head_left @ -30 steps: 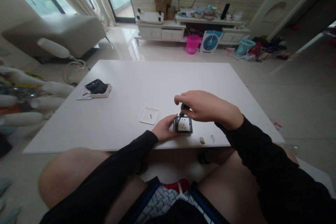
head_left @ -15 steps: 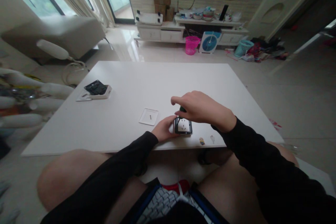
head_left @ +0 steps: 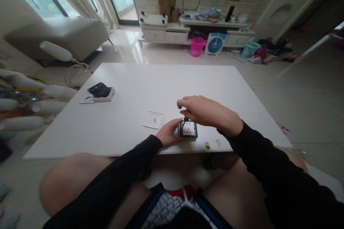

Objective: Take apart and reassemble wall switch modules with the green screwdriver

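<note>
A wall socket (head_left: 188, 129) with a white face and a dark frame lies near the front edge of the white table (head_left: 172, 82). My left hand (head_left: 170, 132) is closed around its left side, thumb along the upper corner. Above the socket, my right hand (head_left: 200, 109) grips a screwdriver (head_left: 185, 118) with a green handle. The tool is tilted, its shaft reaching down to the left part of the socket; the tip is too small to make out. Left of my left hand lies a clear square cover plate (head_left: 152, 120) with a small screw-like piece (head_left: 154, 120) on it.
A white box with dark plates (head_left: 100, 91) on it stands at the table's far left. Two small stickers, one a yellow figure (head_left: 207, 145), lie near the front edge. Beyond the table are a pink basket (head_left: 197, 47), a blue fan (head_left: 215, 44) and a low cabinet (head_left: 154, 35).
My right hand has shifted slightly and its fingers have turned a little, showing more of the green handle. My left hand keeps its hold on the socket.
</note>
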{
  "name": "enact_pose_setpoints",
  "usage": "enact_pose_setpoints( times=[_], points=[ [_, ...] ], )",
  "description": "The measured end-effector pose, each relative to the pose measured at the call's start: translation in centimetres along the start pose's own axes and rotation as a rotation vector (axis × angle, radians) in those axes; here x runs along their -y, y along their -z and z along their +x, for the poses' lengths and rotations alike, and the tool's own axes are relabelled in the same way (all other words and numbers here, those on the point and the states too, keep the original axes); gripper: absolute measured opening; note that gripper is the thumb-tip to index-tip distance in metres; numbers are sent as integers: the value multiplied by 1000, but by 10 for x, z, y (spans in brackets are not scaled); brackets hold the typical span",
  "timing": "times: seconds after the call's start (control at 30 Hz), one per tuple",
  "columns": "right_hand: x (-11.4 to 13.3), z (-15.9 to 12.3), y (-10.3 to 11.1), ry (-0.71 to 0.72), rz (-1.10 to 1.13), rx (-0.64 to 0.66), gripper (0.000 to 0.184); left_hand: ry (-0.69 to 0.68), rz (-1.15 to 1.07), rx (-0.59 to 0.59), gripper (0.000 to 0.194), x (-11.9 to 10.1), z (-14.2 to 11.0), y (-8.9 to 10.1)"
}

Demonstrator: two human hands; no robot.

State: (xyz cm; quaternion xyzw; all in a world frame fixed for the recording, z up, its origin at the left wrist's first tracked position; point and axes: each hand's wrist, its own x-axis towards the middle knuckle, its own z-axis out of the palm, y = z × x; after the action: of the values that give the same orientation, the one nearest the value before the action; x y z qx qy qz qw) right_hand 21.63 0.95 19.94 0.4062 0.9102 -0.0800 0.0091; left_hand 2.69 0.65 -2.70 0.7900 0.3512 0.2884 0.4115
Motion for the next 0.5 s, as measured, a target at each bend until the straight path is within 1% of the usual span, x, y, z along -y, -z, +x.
enact_pose_setpoints(
  times=[0.13, 0.23, 0.27, 0.3, 0.4, 0.43, 0.5],
  points=[
    [0, -5, 6, 59, 72, 51, 25, -46, -18, 10, 80, -1, 0, 1],
    [1, -7, 7, 81, 99, 47, 19, -39, -18, 4, 77, -3, 0, 2],
    [2, -6, 7, 50, 87, 32, 18, -30, -18, 8, 76, -4, 0, 2],
    [3, -5, 6, -6, 58, 17, 20, -17, -13, 13, 77, -4, 0, 2],
    [5, -2, 4, -209, -92, 16, 37, 18, 18, 15, 85, -2, 1, 0],
    [5, -2, 4, -240, -135, 25, 38, 23, 28, 10, 87, -1, 1, -1],
    [3, -1, 4, -221, -159, 40, 34, 25, 34, 3, 87, 1, 1, -1]
  ],
)
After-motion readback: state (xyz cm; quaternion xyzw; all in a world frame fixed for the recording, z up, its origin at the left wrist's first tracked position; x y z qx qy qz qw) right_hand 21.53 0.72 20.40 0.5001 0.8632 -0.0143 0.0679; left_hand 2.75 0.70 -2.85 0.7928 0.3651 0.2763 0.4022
